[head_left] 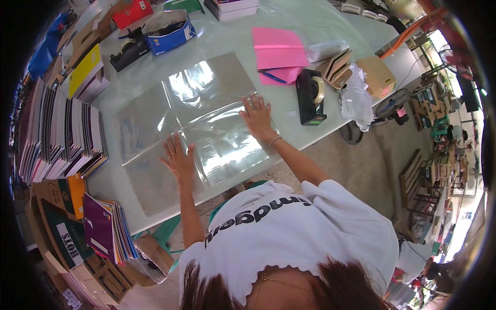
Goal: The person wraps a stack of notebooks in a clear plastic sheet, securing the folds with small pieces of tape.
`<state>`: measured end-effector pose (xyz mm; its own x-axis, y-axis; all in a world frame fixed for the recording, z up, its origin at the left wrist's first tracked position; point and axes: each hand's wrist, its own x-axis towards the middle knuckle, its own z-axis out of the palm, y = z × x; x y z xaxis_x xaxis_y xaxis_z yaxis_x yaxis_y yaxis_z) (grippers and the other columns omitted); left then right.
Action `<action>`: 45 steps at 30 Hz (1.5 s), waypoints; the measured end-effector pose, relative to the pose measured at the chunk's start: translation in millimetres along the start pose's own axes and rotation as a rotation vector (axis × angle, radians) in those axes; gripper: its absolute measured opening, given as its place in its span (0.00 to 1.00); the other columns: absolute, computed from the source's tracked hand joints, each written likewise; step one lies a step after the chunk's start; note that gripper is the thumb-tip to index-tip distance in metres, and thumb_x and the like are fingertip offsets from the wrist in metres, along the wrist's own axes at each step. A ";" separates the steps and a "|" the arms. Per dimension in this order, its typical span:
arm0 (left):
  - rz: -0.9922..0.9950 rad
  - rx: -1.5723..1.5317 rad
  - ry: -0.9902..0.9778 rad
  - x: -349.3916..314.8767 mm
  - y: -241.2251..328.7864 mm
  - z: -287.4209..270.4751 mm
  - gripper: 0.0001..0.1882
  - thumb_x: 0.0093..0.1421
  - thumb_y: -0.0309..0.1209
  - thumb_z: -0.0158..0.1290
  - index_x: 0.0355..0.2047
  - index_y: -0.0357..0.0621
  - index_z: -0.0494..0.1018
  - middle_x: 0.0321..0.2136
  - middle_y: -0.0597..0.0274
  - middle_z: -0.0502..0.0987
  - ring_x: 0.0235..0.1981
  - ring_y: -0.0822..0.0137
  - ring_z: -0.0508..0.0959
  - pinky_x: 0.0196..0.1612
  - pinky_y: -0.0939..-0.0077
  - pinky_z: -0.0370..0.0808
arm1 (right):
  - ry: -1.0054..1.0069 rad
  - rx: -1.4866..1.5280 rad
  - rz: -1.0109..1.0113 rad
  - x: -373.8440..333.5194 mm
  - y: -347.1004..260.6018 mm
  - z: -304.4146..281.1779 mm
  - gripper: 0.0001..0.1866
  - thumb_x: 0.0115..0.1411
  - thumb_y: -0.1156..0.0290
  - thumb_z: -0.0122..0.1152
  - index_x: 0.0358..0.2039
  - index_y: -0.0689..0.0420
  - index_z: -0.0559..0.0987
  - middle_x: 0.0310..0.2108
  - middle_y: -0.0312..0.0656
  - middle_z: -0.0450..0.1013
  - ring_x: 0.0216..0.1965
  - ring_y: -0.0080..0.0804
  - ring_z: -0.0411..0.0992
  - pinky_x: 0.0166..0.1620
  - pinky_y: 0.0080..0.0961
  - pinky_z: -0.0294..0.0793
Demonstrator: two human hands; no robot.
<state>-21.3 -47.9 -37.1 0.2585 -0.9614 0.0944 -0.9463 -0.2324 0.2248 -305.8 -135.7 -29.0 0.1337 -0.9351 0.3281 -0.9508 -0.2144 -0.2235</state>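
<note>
A large sheet of clear plastic film (219,98) with cross-shaped fold creases lies spread over the pale table (287,116). Flat on its near middle part rests my left hand (179,159), fingers spread. My right hand (257,118) lies palm down near the sheet's right edge, its fingers stretched out, a bracelet on the wrist. Neither hand grips anything. Just right of the right hand stands a black tape dispenser (306,103) with a roll of tape. Behind it are pink sheets of paper (279,44) with a blue pen (274,77) on them.
Stacks of spiral notebooks (67,129) line the left edge, with more notebooks (111,227) in a carton below. At the far left sit a second tape dispenser (129,54) and a blue box (169,39). A cardboard box (374,76) and crumpled plastic (356,98) occupy the right corner.
</note>
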 end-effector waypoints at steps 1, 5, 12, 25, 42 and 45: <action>0.005 -0.031 0.013 -0.9 0.4 1.2 0.36 0.59 0.57 0.44 0.65 0.58 0.53 0.66 0.60 0.48 0.67 0.53 0.47 0.61 0.32 0.37 | -0.028 0.063 0.045 -1.2 1.5 -5.6 0.29 0.60 0.57 0.52 0.61 0.46 0.61 0.61 0.51 0.54 0.63 0.52 0.49 0.58 0.59 0.48; -0.018 -0.039 0.027 -3.2 -8.6 -7.5 0.35 0.60 0.55 0.44 0.64 0.58 0.54 0.65 0.57 0.53 0.66 0.53 0.49 0.61 0.33 0.38 | 0.089 0.320 0.028 -16.0 0.8 -29.0 0.28 0.57 0.65 0.55 0.59 0.50 0.64 0.59 0.52 0.57 0.61 0.50 0.52 0.60 0.50 0.48; 0.007 -0.574 0.404 -27.6 32.2 -116.9 0.21 0.60 0.33 0.51 0.54 0.48 0.67 0.52 0.52 0.69 0.55 0.50 0.65 0.58 0.60 0.59 | 0.130 0.374 0.062 -81.5 24.6 -49.4 0.23 0.53 0.73 0.57 0.51 0.56 0.72 0.49 0.49 0.67 0.54 0.45 0.60 0.56 0.41 0.56; -0.469 -0.491 0.342 -194.5 -16.4 -121.6 0.09 0.57 0.27 0.49 0.37 0.41 0.76 0.37 0.54 0.76 0.39 0.53 0.75 0.43 0.65 0.71 | -0.252 0.816 -0.344 -23.6 -80.0 -53.5 0.12 0.62 0.70 0.47 0.44 0.56 0.76 0.42 0.45 0.70 0.50 0.43 0.64 0.55 0.38 0.59; -0.717 -0.372 0.980 -214.0 -353.9 -258.5 0.11 0.60 0.25 0.51 0.43 0.39 0.75 0.32 0.57 0.77 0.34 0.71 0.75 0.40 0.79 0.72 | -1.927 1.471 0.020 -107.5 -400.8 -20.7 0.24 0.60 0.63 0.58 0.54 0.57 0.67 0.41 0.34 0.68 0.41 0.24 0.69 0.49 0.24 0.67; -0.739 -0.566 0.844 -164.1 -444.9 -270.1 0.16 0.62 0.34 0.51 0.45 0.34 0.72 0.40 0.58 0.76 0.42 0.71 0.74 0.46 0.77 0.70 | -1.914 1.443 0.345 -128.5 -458.6 2.9 0.32 0.58 0.60 0.62 0.58 0.56 0.60 0.48 0.37 0.64 0.47 0.30 0.66 0.52 0.29 0.67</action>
<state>409.8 253.1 109.3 0.9318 -0.1859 0.3117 -0.3606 -0.3774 0.8529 113.9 82.0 28.7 0.8649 0.0893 -0.4940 -0.3941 0.7304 -0.5579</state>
